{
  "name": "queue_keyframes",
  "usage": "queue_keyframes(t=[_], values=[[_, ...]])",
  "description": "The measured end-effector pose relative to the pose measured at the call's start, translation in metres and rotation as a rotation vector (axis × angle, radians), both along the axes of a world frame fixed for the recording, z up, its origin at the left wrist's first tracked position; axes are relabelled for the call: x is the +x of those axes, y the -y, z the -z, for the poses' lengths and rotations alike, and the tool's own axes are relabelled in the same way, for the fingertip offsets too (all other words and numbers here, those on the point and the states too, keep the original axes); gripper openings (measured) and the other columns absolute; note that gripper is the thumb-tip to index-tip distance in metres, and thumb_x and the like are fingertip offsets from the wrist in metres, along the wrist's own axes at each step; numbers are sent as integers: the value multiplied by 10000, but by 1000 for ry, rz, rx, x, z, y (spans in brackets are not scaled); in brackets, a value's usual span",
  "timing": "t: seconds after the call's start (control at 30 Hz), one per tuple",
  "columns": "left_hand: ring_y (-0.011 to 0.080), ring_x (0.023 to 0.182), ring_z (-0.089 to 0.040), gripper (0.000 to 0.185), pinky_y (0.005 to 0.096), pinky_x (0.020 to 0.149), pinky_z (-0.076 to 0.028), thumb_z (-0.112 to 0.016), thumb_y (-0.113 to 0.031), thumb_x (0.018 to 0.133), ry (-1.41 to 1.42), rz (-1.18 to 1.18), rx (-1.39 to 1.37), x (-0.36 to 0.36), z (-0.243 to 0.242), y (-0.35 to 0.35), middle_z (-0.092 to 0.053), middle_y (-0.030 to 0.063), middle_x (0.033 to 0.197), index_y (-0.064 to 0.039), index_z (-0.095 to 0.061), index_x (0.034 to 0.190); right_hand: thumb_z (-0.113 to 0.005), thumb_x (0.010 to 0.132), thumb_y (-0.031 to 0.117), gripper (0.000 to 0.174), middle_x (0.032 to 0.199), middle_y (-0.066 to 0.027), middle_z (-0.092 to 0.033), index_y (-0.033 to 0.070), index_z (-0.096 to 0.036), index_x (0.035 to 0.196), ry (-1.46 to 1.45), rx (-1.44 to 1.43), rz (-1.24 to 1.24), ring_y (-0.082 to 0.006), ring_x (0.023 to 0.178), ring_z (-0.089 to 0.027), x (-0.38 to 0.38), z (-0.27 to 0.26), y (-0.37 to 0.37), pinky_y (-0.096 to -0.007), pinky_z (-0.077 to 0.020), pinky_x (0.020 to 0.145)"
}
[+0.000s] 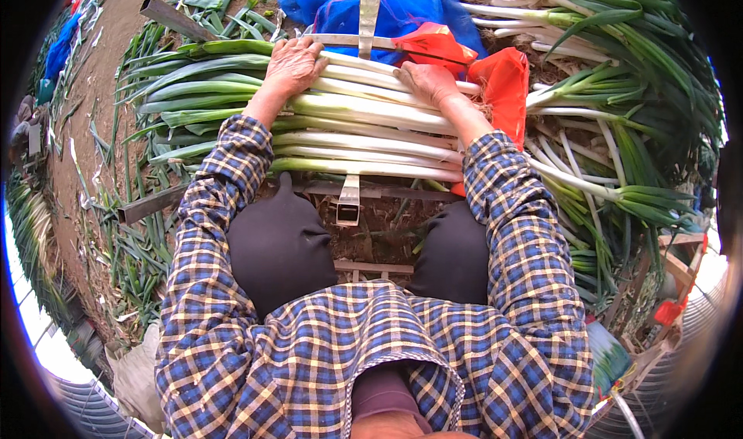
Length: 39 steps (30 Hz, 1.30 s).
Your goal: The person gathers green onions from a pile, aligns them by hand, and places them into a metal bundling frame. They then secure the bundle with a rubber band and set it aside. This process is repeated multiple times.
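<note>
Several long green onions (371, 109) lie side by side before me, across a square-tube metal frame (349, 198). Their leaves point left and their root ends point right. My left hand (295, 66) curls over the far stalks, where green turns to white. Farther right, my right hand (428, 84) grips the white shanks near the roots, its fingertips bent over the far side. Red plastic sheeting (504, 94) hangs at the root end, hiding some of the roots. The undersides of the stalks are out of sight.
Loose green onions (633, 99) are heaped to the right. Blue netting (331, 4) lies beyond the frame. Steel tube ends (174, 18) jut out at the left, above leaf scraps (136, 253) on bare soil (81, 143). My knees (278, 242) sit close to the frame.
</note>
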<state>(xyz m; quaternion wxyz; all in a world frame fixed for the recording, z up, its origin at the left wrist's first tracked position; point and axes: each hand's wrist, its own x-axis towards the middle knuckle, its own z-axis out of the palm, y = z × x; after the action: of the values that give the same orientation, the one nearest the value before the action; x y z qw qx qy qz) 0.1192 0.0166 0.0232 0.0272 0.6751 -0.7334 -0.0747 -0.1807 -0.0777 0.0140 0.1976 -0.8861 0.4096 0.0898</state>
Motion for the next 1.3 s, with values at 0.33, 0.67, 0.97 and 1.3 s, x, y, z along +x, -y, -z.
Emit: queue_keyframes(t=[0.33, 0.67, 0.97, 1.3], values=[[292, 1208, -559, 418, 453, 1035, -377, -521, -388, 990, 10, -7, -111, 1, 31, -19, -628, 103, 1265, -111, -606, 1290, -387, 1016, 474, 472, 1050, -195, -722, 109, -679, 1076, 26, 70, -12, -350, 1005, -700, 1, 12, -2, -497, -530, 859], [312, 1252, -536, 446, 484, 1027, -380, -461, -482, 1018, 131, 13, -115, 12, 48, -13, -605, 118, 1327, -133, -589, 1265, -496, 975, 463, 491, 1059, -213, -714, 84, -618, 1262, 61, -106, 114, -403, 1009, -689, 2, -30, -23, -528, -527, 896], [323, 1291, -512, 558, 479, 1073, -353, -389, -516, 1040, 208, 11, -2, 19, 53, -7, -563, 128, 1412, -92, -560, 1361, -622, 957, 212, 187, 773, -92, -687, 53, -699, 893, 845, -272, 567, -209, 694, -671, -212, -141, -158, -345, -550, 642], [330, 1300, -506, 548, 464, 1062, -369, -362, -471, 1058, 319, 127, -18, 25, 41, -10, -569, 146, 1405, -57, -568, 1352, -615, 966, 177, 220, 863, -119, -690, -5, -645, 1086, 1100, 223, 2044, -203, 626, -670, -409, 32, -308, -349, -574, 479]])
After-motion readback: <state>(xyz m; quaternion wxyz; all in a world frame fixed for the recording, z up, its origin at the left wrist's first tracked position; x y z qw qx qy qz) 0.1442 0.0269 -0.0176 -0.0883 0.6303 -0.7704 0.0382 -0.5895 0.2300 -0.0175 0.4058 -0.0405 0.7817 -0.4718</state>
